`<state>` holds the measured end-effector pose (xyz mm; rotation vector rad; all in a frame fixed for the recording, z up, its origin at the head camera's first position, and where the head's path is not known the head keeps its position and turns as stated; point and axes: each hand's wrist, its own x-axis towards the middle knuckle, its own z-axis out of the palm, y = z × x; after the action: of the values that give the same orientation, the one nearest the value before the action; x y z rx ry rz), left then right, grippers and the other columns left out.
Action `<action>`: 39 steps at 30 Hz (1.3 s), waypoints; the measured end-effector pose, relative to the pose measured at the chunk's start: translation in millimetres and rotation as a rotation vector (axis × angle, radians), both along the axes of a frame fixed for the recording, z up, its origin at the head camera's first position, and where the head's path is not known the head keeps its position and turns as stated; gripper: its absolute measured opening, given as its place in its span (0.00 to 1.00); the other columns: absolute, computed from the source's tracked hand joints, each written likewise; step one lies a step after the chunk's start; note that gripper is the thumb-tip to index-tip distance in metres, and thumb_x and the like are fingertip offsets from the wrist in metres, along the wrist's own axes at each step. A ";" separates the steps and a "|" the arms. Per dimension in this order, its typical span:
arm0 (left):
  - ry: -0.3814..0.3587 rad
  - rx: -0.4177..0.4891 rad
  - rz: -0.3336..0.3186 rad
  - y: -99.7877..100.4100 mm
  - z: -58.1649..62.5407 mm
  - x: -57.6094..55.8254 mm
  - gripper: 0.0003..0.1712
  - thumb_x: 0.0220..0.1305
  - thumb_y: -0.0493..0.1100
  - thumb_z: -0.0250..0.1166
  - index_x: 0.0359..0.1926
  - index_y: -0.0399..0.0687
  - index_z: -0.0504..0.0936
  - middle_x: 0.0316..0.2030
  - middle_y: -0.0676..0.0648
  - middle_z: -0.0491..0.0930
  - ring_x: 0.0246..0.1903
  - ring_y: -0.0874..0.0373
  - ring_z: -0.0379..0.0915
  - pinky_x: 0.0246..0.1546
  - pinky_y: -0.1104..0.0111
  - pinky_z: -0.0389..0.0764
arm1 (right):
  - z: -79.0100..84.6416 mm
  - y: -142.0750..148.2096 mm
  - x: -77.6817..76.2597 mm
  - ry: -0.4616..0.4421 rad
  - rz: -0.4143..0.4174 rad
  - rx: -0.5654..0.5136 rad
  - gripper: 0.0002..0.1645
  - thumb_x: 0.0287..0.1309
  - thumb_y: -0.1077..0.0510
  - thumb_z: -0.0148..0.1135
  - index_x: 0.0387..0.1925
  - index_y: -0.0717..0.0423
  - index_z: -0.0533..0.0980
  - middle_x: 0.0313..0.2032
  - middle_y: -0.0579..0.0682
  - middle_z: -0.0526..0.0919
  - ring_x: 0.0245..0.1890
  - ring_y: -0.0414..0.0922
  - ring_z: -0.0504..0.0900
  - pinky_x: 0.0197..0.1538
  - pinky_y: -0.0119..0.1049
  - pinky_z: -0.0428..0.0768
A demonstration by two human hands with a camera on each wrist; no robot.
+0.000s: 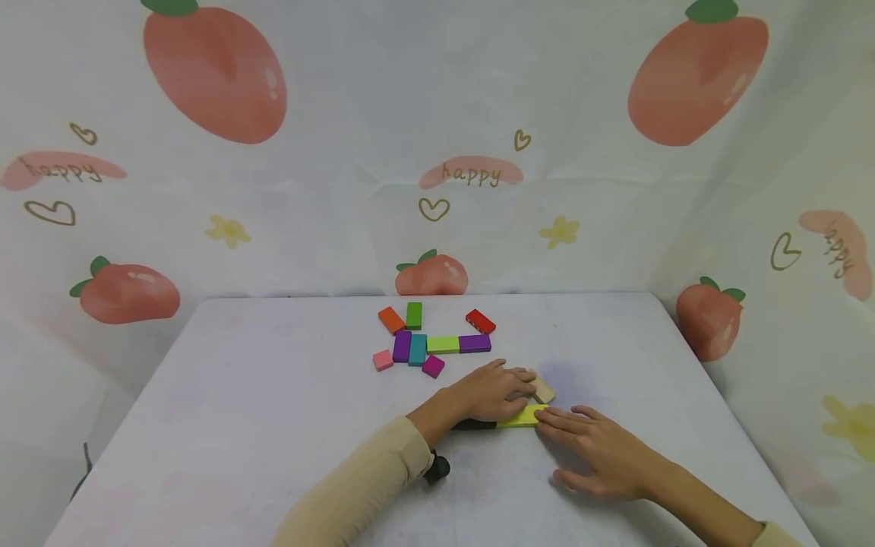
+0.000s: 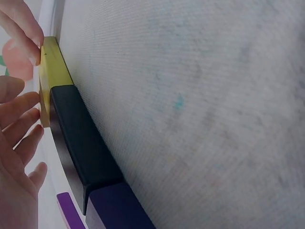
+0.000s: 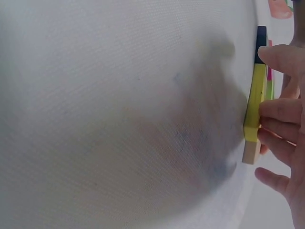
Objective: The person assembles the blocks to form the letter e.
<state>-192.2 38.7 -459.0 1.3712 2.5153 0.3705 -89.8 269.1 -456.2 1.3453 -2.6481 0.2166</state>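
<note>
My left hand (image 1: 488,391) reaches over the near row of blocks, its loosely bent fingers close to a plain wooden block (image 1: 542,387) and the yellow block (image 1: 528,416). From the right, my right hand (image 1: 604,454) touches the yellow block's right end with nearly straight fingertips, thumb held apart. End to end with the yellow block lies a black block (image 1: 476,425), partly under the left wrist. In the left wrist view a dark purple block (image 2: 119,207) continues this row. The wooden block (image 3: 251,152) shows just past the yellow one in the right wrist view.
Beyond the hands lies a cluster of coloured blocks: purple (image 1: 475,343), lime (image 1: 443,345), teal (image 1: 418,350), green (image 1: 414,316), orange (image 1: 392,320), red (image 1: 481,321), pink (image 1: 383,360) and magenta (image 1: 434,366). A printed cloth (image 1: 342,167) hangs behind the white table (image 1: 273,425).
</note>
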 end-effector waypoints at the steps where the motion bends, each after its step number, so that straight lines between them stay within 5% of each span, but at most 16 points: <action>1: -0.003 0.000 0.000 -0.2 0.4 0.1 0.24 0.75 0.48 0.49 0.67 0.53 0.76 0.70 0.53 0.67 0.72 0.65 0.56 0.74 0.58 0.50 | 0.3 -0.2 -0.3 0.001 -0.002 -0.002 0.36 0.56 0.39 0.69 0.60 0.57 0.78 0.64 0.50 0.76 0.62 0.47 0.76 0.55 0.53 0.77; 14: -0.009 0.016 -0.006 -3.5 -1.9 -2.8 0.24 0.75 0.48 0.48 0.67 0.56 0.75 0.71 0.54 0.66 0.74 0.60 0.52 0.74 0.55 0.52 | 4.0 -2.0 -6.3 -0.039 -0.093 0.030 0.36 0.59 0.37 0.66 0.60 0.55 0.78 0.65 0.53 0.75 0.64 0.50 0.75 0.59 0.55 0.74; 33: -0.087 0.050 0.026 -2.4 -1.1 -6.0 0.22 0.75 0.45 0.47 0.64 0.56 0.78 0.71 0.54 0.66 0.75 0.58 0.50 0.74 0.55 0.50 | 2.5 -3.9 -7.0 -0.084 -0.120 0.034 0.35 0.61 0.35 0.64 0.60 0.55 0.79 0.65 0.54 0.76 0.63 0.52 0.76 0.58 0.58 0.75; 39: 0.014 0.025 0.085 -9.3 3.1 -6.8 0.24 0.76 0.49 0.48 0.68 0.56 0.74 0.72 0.54 0.65 0.75 0.58 0.51 0.74 0.55 0.52 | 2.0 -4.0 -7.0 -0.092 -0.119 0.045 0.36 0.62 0.35 0.62 0.61 0.55 0.78 0.65 0.54 0.76 0.63 0.52 0.76 0.58 0.59 0.74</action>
<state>-199.0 29.4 -456.0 1.2830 2.5951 0.4111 -96.8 265.1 -454.1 1.2125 -2.8145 0.2099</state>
